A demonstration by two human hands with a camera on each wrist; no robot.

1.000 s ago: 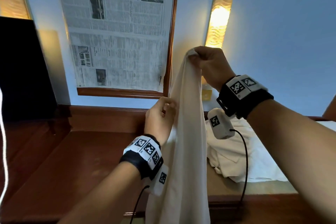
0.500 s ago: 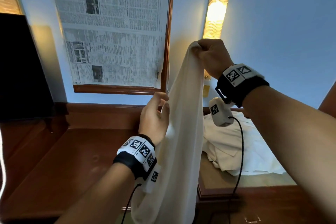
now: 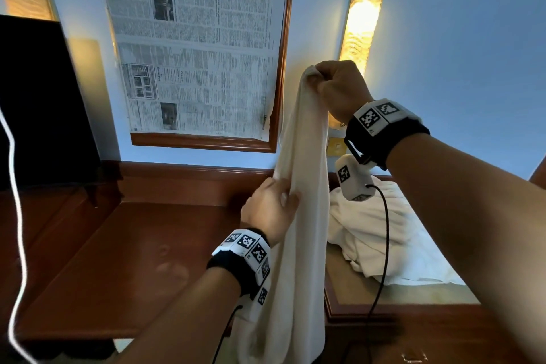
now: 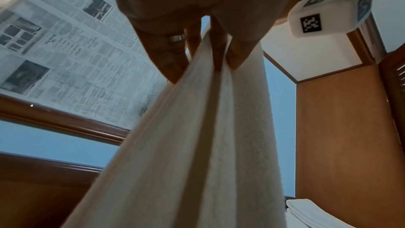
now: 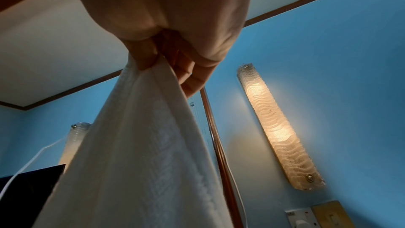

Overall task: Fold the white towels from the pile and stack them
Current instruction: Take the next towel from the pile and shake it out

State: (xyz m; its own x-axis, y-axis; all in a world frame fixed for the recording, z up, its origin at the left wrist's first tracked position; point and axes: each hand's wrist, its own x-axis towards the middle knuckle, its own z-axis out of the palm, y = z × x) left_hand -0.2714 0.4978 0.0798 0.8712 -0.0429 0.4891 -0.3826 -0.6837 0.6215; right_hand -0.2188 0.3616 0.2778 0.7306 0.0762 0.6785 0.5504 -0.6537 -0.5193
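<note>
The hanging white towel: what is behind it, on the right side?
Behind the hanging white towel lies a crumpled pile of white towels on the wooden desk. The pile's left edge is covered.

Head camera looks forward, slightly down; both wrist cameras look steeply upward, close, sharing the hanging towel (image 3: 301, 186) at 12 o'clock.

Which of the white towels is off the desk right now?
The hanging towel, held up by the right hand at its top and the left hand lower down. The towel pile lies crumpled on the desk.
</note>
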